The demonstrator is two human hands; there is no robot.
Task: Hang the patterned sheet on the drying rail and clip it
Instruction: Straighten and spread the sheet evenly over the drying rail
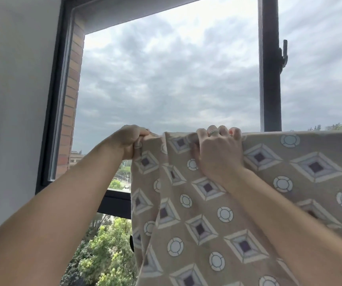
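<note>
The patterned sheet [238, 203] is tan with white-edged diamonds and circles. It hangs in front of an open window, its top fold running level to the right. The drying rail is hidden under that fold. My left hand [130, 141] grips the sheet's upper left corner in a closed fist. My right hand [217, 149], wearing a ring, curls its fingers over the top fold a little further right. Folds of cloth bunch between my hands. No clip is in view.
A dark window frame [52, 112] and a brick reveal [71, 96] stand at the left beside a white wall [11, 100]. A dark mullion [269, 65] with a latch rises at the right. Treetops [104, 254] lie far below.
</note>
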